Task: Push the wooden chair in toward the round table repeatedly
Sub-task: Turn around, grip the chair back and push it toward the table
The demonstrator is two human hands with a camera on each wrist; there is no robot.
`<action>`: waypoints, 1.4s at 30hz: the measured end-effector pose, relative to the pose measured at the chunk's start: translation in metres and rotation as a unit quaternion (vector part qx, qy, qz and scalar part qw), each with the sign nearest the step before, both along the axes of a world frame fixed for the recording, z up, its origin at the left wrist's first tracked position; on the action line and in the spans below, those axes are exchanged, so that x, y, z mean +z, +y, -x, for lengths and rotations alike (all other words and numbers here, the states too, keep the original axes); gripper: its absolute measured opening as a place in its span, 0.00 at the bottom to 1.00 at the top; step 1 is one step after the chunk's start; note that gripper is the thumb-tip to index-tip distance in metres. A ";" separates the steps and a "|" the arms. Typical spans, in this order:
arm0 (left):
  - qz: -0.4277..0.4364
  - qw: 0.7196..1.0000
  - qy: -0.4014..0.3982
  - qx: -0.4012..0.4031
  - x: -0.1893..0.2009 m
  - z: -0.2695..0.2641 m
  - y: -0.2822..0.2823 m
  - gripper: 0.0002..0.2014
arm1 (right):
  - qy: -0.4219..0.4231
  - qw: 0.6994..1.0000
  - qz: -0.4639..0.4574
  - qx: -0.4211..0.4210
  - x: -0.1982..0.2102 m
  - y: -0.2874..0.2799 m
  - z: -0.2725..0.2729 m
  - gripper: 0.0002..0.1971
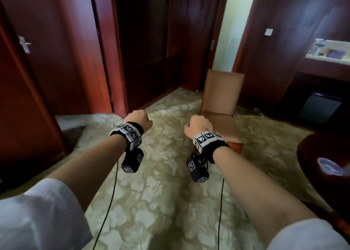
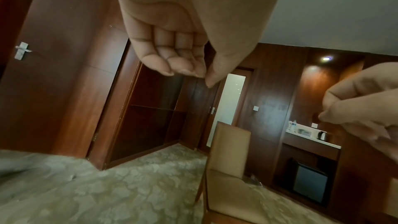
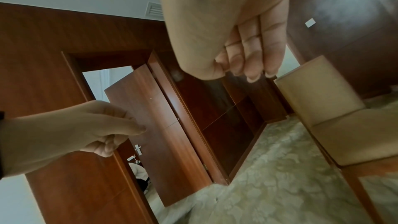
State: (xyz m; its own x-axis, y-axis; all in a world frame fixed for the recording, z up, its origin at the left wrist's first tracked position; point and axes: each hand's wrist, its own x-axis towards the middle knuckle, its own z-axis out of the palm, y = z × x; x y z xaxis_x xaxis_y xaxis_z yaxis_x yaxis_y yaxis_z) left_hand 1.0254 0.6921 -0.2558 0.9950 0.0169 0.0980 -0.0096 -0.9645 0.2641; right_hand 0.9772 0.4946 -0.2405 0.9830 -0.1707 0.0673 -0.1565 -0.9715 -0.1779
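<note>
The chair [image 1: 222, 105] was seen on the carpet [image 1: 161, 193], ahead of the person and a little to the right, with its seat turned toward the camera and its back on the far side. The table [image 1: 322, 166] was seen only as a dark round edge at the right border of the head view, nearer to the person than the chair. From this it was judged that the chair was not yet pushed in, and that a push toward the table would have to come from the chair's far side, so the back had to be reached first.

Both arms were held out forward above the carpet, and nothing was touched by them. The right hand [image 1: 198, 125] was the nearer one: it appeared just before the front edge of the seat, while the left hand [image 1: 139, 120] was well apart from the chair, over bare carpet.

In the wrist views the fingers [image 2: 172, 54] of the left hand and the fingers [image 3: 254, 52] of the right hand were loosely curled, and nothing was held in either
</note>
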 end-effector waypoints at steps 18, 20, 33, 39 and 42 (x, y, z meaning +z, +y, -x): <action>0.007 0.999 0.012 0.046 -0.005 -0.432 0.094 0.12 | 0.009 0.999 -0.003 0.031 0.002 0.082 -0.448 0.12; 0.011 0.999 0.016 0.032 -0.011 -0.492 0.100 0.12 | 0.012 1.000 0.003 0.025 -0.006 0.089 -0.501 0.11; 0.041 0.997 0.021 -0.066 -0.001 -0.828 0.068 0.11 | 0.060 0.997 0.004 -0.043 -0.001 0.076 -0.833 0.13; 0.028 0.994 0.018 -0.106 -0.019 -0.983 0.032 0.04 | 0.074 0.994 -0.007 -0.074 -0.022 0.039 -0.977 0.09; 0.020 0.991 0.024 -0.128 -0.022 -1.067 0.007 0.07 | 0.074 0.995 0.000 -0.070 -0.030 0.017 -1.062 0.08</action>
